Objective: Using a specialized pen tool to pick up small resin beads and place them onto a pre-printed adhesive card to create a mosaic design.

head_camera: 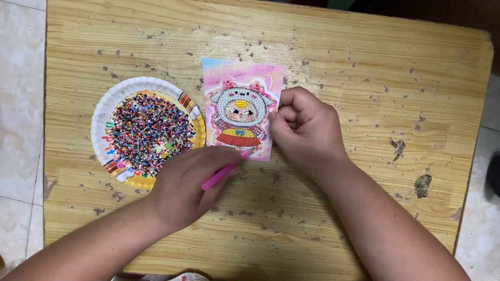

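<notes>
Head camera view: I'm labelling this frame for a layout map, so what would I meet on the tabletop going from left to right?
Paper plate heaped with small coloured beads → left hand holding a pink pen → cartoon bead picture card → right hand at the card's right edge → bare wooden table.

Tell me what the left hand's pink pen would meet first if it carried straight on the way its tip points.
Held in the left hand, the pink pen points up-right; its tip is already at the lower edge of the picture card, probably near the figure's red skirt.
</notes>
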